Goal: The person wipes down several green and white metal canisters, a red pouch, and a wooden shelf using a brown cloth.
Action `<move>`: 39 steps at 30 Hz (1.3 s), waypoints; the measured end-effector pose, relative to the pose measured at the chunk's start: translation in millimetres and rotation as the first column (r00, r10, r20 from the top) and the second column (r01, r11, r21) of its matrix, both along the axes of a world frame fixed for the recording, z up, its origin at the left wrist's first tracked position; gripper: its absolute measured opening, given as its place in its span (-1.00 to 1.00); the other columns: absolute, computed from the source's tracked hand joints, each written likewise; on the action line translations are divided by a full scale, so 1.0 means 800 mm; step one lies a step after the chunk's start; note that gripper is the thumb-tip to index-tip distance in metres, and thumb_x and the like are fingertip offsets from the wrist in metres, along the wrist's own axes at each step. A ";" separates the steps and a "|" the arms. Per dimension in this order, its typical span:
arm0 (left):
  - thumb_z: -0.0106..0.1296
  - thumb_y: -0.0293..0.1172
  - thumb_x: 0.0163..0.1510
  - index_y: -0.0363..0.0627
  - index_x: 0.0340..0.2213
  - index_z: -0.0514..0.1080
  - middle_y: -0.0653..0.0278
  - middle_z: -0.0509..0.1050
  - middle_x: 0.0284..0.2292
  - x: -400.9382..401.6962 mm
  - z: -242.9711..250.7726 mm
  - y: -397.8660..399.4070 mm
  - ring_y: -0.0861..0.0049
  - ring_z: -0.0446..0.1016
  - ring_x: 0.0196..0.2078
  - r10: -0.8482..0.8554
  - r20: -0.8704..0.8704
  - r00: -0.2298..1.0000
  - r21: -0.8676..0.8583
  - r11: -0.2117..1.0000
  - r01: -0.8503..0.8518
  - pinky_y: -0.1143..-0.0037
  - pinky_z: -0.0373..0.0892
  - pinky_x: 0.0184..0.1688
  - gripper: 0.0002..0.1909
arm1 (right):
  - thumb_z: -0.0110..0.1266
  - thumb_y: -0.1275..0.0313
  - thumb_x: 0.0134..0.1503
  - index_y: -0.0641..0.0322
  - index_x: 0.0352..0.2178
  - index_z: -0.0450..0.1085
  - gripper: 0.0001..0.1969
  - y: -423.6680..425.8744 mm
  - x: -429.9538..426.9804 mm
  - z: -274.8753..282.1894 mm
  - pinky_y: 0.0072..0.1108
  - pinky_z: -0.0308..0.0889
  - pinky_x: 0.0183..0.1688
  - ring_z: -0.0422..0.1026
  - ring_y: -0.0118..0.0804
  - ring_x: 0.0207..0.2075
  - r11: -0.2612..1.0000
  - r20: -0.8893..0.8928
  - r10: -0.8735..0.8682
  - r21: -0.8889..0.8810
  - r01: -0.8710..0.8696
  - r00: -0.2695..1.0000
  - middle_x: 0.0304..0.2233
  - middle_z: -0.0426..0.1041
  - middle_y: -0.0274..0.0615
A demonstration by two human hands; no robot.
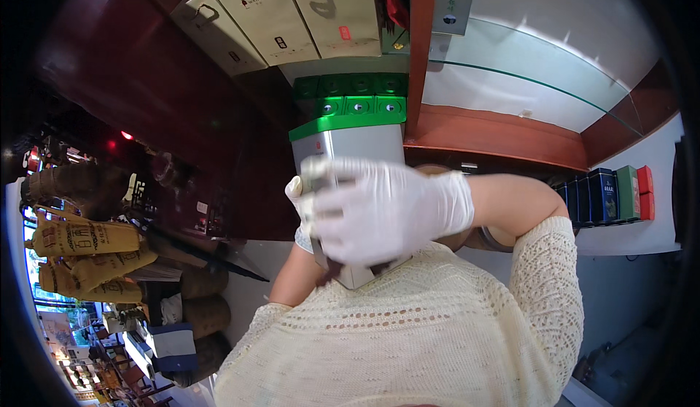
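Note:
A silver metal tin with a green lid (361, 141) stretches away from my chest, its lid end pointing to the shelf. My left hand (298, 202), in a white glove, grips the tin's left side; most of it is hidden behind the tin and my other hand. Across the tin's front lies my right hand (372, 210), also white-gloved and blurred by motion. From beneath its lower edge a dark reddish-brown cloth (330, 273) pokes out, pressed against the tin. The fingertips of the right hand are too blurred to make out fully.
Several green-lidded tins (359, 106) stand in rows just beyond. Cream paper bags (268, 18) fill the shelf above. Right of a wooden post (421, 51) are a glass shelf (525, 68) and another silver tin (453, 5). Boxes (601, 193) stand far right, yellow sacks (90, 237) left.

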State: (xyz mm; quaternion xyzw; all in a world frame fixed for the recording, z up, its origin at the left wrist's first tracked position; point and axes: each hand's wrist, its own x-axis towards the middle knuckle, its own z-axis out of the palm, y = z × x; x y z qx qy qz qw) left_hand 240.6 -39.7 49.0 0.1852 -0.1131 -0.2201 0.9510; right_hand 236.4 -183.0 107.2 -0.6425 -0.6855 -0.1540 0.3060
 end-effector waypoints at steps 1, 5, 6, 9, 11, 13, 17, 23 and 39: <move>0.03 0.35 -0.15 -0.13 0.15 0.11 0.04 0.31 0.04 -0.002 0.001 0.000 0.18 0.38 0.00 -0.007 0.002 1.000 0.020 1.000 0.007 0.21 0.38 0.00 0.00 | 0.09 0.34 -0.21 0.09 -0.62 0.44 -0.90 -0.007 0.017 0.028 -0.28 0.14 0.18 0.41 -0.36 -0.15 0.996 0.053 -0.082 0.049 0.079 0.995 -0.38 0.44 -0.35; 0.03 0.33 -0.15 -0.14 0.16 0.10 0.04 0.30 0.04 -0.008 -0.008 -0.013 0.19 0.37 0.01 -0.020 -0.016 1.000 0.042 0.999 0.020 0.23 0.37 0.02 0.01 | 0.09 0.43 -0.03 0.11 -0.47 0.51 -0.92 -0.037 0.077 0.090 -0.46 0.38 -0.09 0.45 -0.28 -0.24 0.930 0.314 -0.366 0.167 0.328 0.876 -0.34 0.50 -0.32; 0.04 0.33 -0.15 -0.14 0.16 0.09 0.04 0.30 0.04 -0.009 -0.009 -0.015 0.20 0.37 0.01 -0.021 -0.019 1.000 0.042 0.999 0.022 0.23 0.37 0.02 0.01 | 0.09 0.44 -0.04 0.10 -0.47 0.52 -0.91 -0.037 0.094 0.093 -0.45 0.40 -0.12 0.45 -0.24 -0.24 0.890 0.288 -0.437 0.276 0.363 0.852 -0.35 0.50 -0.32; 0.04 0.32 -0.15 -0.14 0.16 0.08 0.05 0.29 0.05 -0.011 -0.012 -0.016 0.21 0.36 0.03 -0.008 -0.022 1.000 0.029 1.000 0.008 0.24 0.36 0.04 0.01 | 0.01 0.42 0.11 0.28 -0.32 0.49 -0.82 -0.056 0.087 0.098 -0.51 0.41 -0.24 0.51 -0.24 -0.36 0.733 -0.805 -0.149 0.300 0.611 0.574 -0.38 0.53 -0.24; 0.05 0.32 -0.15 -0.14 0.17 0.07 0.05 0.29 0.05 -0.010 -0.009 -0.018 0.21 0.36 0.03 -0.014 -0.014 1.000 0.014 1.000 0.014 0.25 0.35 0.04 0.01 | -0.03 0.34 0.18 0.43 -0.20 0.39 -0.69 -0.074 0.100 0.073 -0.55 0.40 -0.20 0.49 -0.42 -0.31 0.807 -0.871 0.446 0.491 0.327 0.208 -0.34 0.52 -0.22; 0.05 0.31 -0.15 -0.14 0.17 0.06 0.05 0.28 0.05 -0.008 -0.009 -0.018 0.22 0.35 0.04 0.003 -0.015 1.000 0.001 1.000 -0.003 0.26 0.34 0.05 0.02 | -0.06 0.29 0.19 0.40 -0.19 0.37 -0.67 -0.048 0.074 0.039 -0.61 0.30 -0.13 0.40 -0.48 -0.24 0.761 -0.822 0.547 0.568 0.315 0.160 -0.29 0.47 -0.24; 0.06 0.30 -0.15 -0.15 0.18 0.04 0.05 0.28 0.06 -0.013 0.008 0.001 0.23 0.34 0.06 0.021 0.105 0.994 0.022 0.999 -0.023 0.28 0.33 0.07 0.02 | -0.04 0.34 0.20 0.39 -0.22 0.38 -0.73 -0.062 0.027 0.041 -0.66 0.25 -0.19 0.34 -0.53 -0.32 0.723 -0.879 0.441 0.466 0.509 0.179 -0.37 0.43 -0.30; 0.13 0.01 -0.08 -0.14 0.15 0.05 0.14 0.29 0.01 -0.042 0.038 0.007 0.37 0.31 0.07 -0.024 -0.089 0.996 0.731 0.678 0.082 0.35 0.33 0.08 -0.13 | 0.17 0.39 -0.01 0.21 -0.41 0.47 -0.86 -0.059 0.017 0.029 -0.53 0.35 -0.33 0.46 -0.20 -0.36 0.479 -0.680 -0.500 0.300 0.825 0.537 -0.31 0.48 -0.15; 0.09 0.24 -0.08 -0.16 0.19 0.07 0.16 0.26 0.09 -0.033 -0.083 0.031 0.33 0.30 0.08 -0.064 -0.099 0.993 0.322 0.942 0.092 0.34 0.30 0.09 -0.02 | -0.15 0.38 0.23 0.29 -0.11 0.36 -0.72 -0.068 0.000 -0.048 -0.52 0.30 0.01 0.39 -0.29 -0.06 0.579 -0.920 0.391 0.276 0.767 0.036 -0.09 0.42 -0.18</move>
